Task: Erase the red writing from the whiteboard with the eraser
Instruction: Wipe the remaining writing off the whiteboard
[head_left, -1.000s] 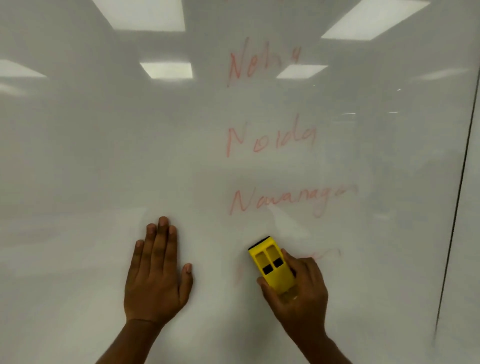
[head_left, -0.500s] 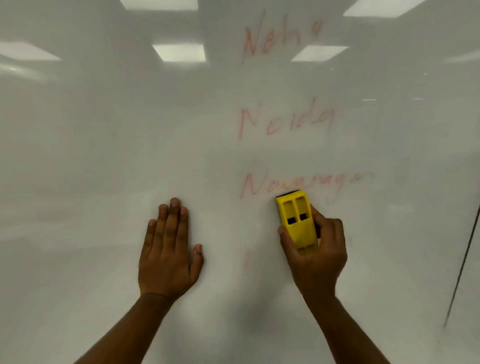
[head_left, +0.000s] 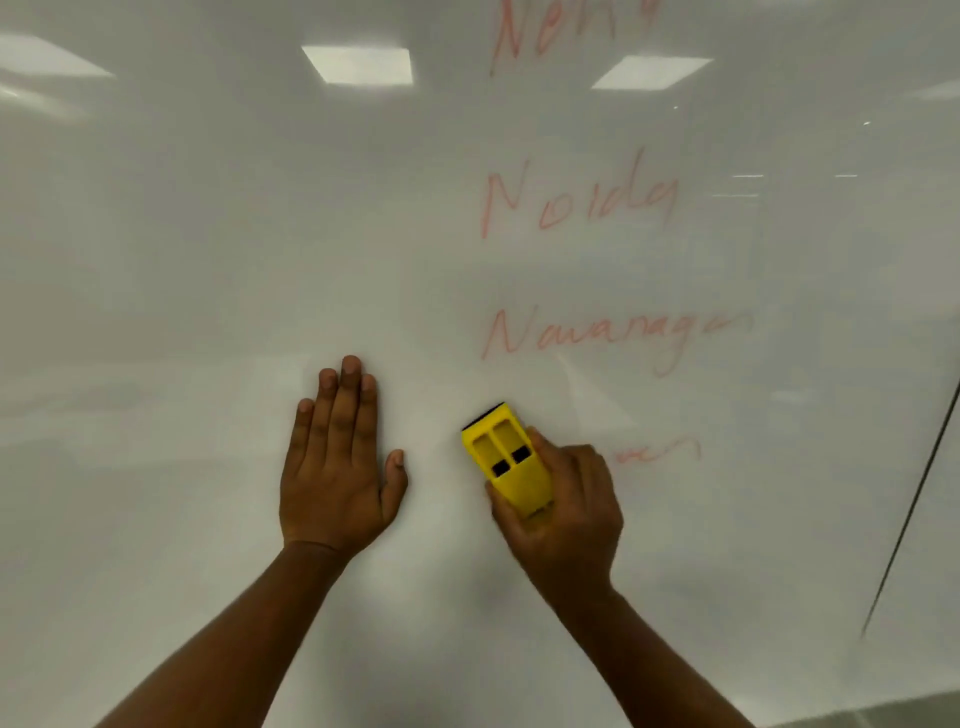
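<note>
Nearest, right hand wrapped round the yellow eraser, fingers clamped on its sides, felt face against the whiteboard, just left of the faint remnant of the lowest red word. Left hand flat on the board beside it, fingers together and straight, bracing. Best done by sweeping rightward over that remnant with firm, even pressure, felt kept flat, then upward through "Nawanagar", "Noida" and the cropped top word.
</note>
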